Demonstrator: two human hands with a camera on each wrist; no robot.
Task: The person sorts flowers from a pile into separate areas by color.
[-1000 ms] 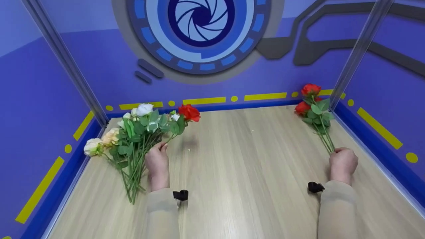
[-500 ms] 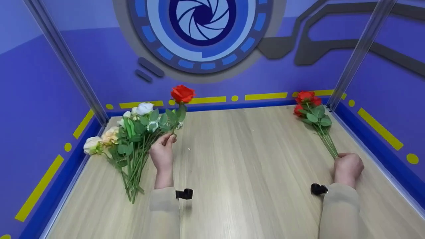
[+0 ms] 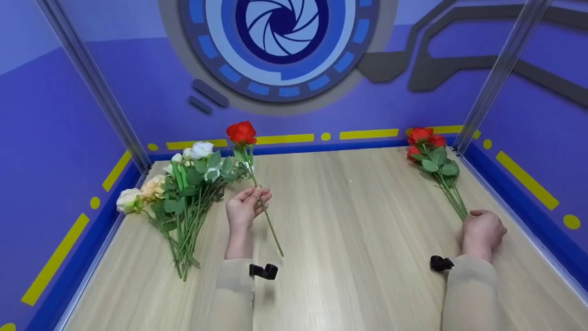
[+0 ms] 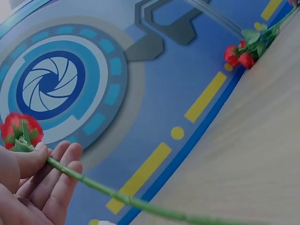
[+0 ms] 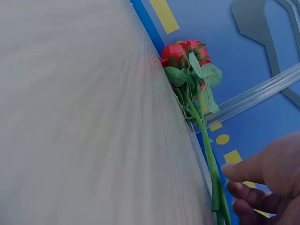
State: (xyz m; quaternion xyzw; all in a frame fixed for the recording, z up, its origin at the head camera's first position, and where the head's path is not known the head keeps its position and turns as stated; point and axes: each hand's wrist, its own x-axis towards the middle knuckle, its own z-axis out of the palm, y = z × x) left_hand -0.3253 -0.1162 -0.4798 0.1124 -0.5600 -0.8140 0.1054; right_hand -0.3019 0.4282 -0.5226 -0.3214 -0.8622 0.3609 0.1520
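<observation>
Tabletop: showed wood grain.
Pale bouquet: lay at left.
Red bunch: lay near the far-right corner.
Single red rose: slanted beside the pale bouquet.
Right hand: rested by the bunch's stems, fingers loose.
Left hand: pinched the rose's stem.

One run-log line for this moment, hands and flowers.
left hand: pinches single red rose | right hand: beside red-rose stems | bunch of pale flowers: on table, left side
</observation>
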